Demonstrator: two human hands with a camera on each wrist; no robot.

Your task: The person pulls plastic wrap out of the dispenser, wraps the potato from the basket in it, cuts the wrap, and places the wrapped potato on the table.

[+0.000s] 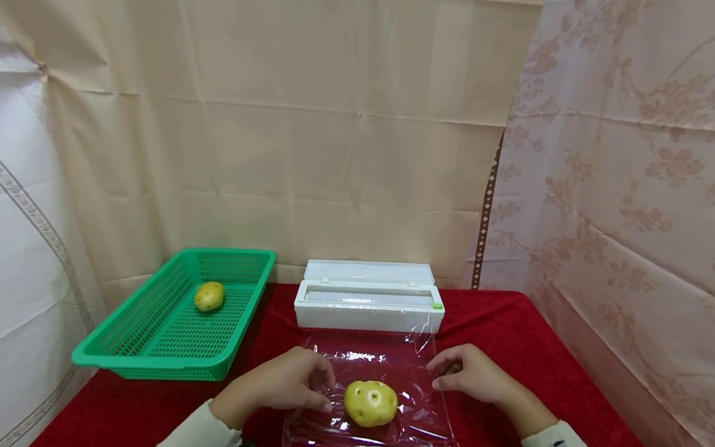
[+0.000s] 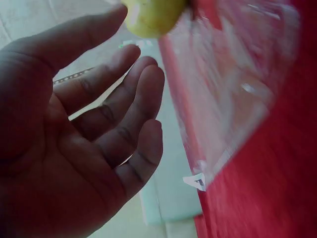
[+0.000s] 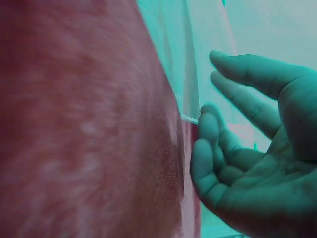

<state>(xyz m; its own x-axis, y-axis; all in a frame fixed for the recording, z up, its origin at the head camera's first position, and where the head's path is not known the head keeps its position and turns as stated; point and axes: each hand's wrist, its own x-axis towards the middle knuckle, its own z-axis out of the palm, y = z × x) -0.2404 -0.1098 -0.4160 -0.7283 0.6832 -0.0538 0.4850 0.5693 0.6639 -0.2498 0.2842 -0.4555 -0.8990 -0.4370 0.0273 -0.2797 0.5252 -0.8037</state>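
A yellow potato sits on a sheet of clear cling film spread over the red cloth. The film runs back to a white cling film box whose lid stands up. Just left of the potato is my left hand, its fingers loosely bent with nothing between them. In the left wrist view that hand shows its palm, and the potato appears beyond the thumb tip. At the film's right edge hovers my right hand, fingers relaxed and holding nothing, as the right wrist view also shows.
At the left stands a green plastic basket with another potato inside. A beige curtain hangs behind the red-covered table, and a flowered one hangs along the right side.
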